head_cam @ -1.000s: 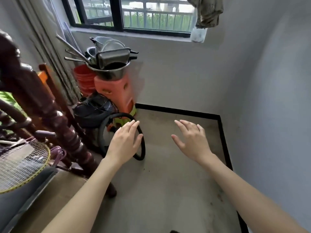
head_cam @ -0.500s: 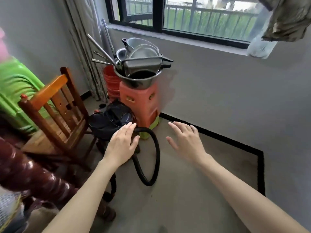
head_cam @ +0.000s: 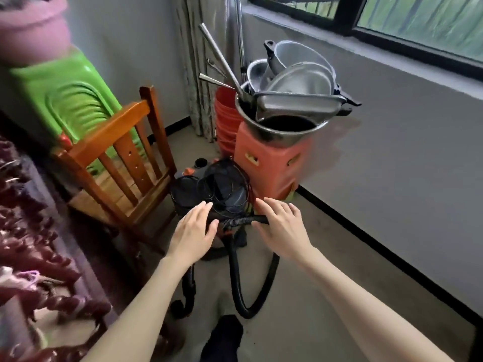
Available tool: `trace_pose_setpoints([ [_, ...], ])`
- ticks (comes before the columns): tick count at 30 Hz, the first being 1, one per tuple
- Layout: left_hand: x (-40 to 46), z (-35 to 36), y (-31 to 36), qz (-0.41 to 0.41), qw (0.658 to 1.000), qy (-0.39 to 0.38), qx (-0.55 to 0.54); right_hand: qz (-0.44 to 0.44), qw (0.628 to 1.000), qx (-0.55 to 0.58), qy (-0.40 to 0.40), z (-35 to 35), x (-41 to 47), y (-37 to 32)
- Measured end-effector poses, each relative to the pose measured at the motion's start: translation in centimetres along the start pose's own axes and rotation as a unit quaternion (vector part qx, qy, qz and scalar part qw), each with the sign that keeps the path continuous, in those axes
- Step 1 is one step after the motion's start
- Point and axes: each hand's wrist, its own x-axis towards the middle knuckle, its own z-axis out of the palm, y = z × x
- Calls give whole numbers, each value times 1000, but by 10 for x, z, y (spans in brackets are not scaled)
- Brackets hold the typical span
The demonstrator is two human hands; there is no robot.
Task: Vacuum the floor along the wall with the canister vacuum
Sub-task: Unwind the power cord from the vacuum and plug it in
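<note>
The black canister vacuum [head_cam: 206, 189] stands on the floor between a wooden chair and an orange stool, with thin black cord coiled on its lid. Its black hose [head_cam: 240, 280] leaves the front and loops down over the floor. My left hand [head_cam: 194, 231] hovers over the canister's near left side with fingers straight, holding nothing. My right hand [head_cam: 281, 227] is spread beside the hose's top end; whether it touches the hose I cannot tell. The grey wall [head_cam: 392, 178] with its black skirting runs along the right.
A wooden chair [head_cam: 125, 163] stands close on the vacuum's left. An orange stool [head_cam: 269, 163] carrying stacked metal pots [head_cam: 292, 100] sits right behind it, with orange buckets [head_cam: 224, 121] and a curtain further back. Dark carved furniture [head_cam: 31, 231] fills the left edge. My dark foot [head_cam: 224, 338] is below.
The view has swung left and closed in on the vacuum. Both hands have come down to just over the canister and the hose's top end.
</note>
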Motion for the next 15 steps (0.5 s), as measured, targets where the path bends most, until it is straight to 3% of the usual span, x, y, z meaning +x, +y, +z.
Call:
trace_pose_setpoints([
  [8,109,25,-58,-70,996,-43,-36,-20,996,6,-83,64,133,1],
  [15,180,61,-111,-77,992,-98,25,-28,979,57,-196,138,209,9],
])
